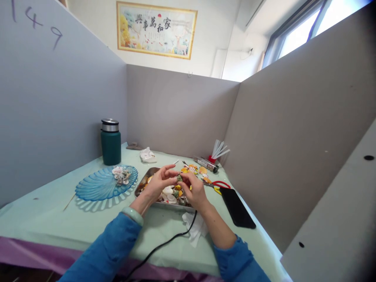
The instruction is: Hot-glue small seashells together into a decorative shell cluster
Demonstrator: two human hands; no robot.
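Between the fingertips of both hands is a small mottled green shell (179,178), raised over a metal tray (139,191). My left hand (160,182) pinches it from the left with thumb and index finger, the other fingers loosely curved. From the right, my right hand (194,191) grips it with thumb and fingers. Mixed white, orange and green shells (169,195) fill the tray below, partly hidden by the hands. On the left, a blue scalloped plate (94,187) carries a cluster of white and grey shells (121,175).
A green flask (111,147) stands behind the plate. Scissors (221,184), a black phone (237,207), glue sticks (219,150) and a clear tube (206,163) lie at right. A black cable (170,238) crosses the front by a crumpled tissue (194,229). Grey partitions (182,109) surround the table.
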